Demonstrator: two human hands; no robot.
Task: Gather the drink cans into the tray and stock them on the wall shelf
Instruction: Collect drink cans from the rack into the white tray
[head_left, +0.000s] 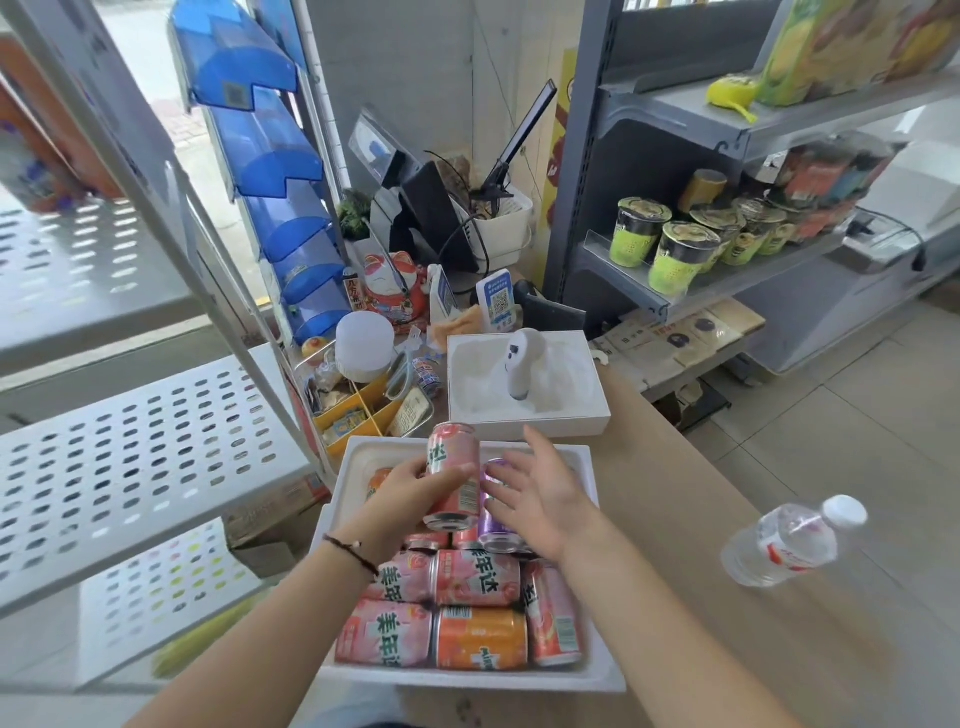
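Cans are mostly sitting in the white foam tray on the brown counter in front of me, lying on their sides in rows: pink ones, an orange can at the near edge, and a purple can further back. My left hand is gripping one pink can, fingers curled round it, holding it tilted above the middle of the tray. My right hand is hovering just beside it with fingers spread and relaxed, not holding anything, partly covering the purple can so I can't see much of that one.

Stuff crowding around: a white box with a small white handheld gadget lying in it is sitting right behind the tray, nearly touching its far rim. To the back left a yellow organizer full of odds and ends is sitting near the tray corner, with a lucky cat figurine and a QR code stand further back by the register. A clear water bottle is lying on its side on the counter off to my right, well apart from the tray. The white perforated shelf is standing just left of the tray, its slanted upright post coming down beside the tray's far left corner. A grey shelf with green cup noodles is standing on the right.
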